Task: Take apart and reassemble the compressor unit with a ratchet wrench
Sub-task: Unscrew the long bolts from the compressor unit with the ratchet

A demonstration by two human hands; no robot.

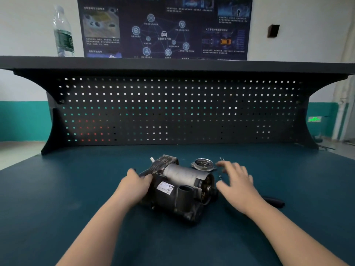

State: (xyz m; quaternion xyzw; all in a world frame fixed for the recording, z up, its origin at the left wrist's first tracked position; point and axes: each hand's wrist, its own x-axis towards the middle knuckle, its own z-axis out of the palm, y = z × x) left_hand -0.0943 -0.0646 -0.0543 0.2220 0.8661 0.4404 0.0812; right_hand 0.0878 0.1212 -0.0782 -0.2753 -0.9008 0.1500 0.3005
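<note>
Both hands flank the compressor unit mid-table: left hand grips its end, right hand hovers released beside the detached end cap.

Three-pointed star logo on compressor's white label

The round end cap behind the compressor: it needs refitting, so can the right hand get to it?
Probably yes: the right hand hovers open just right of the end cap, with nothing between them.
</note>
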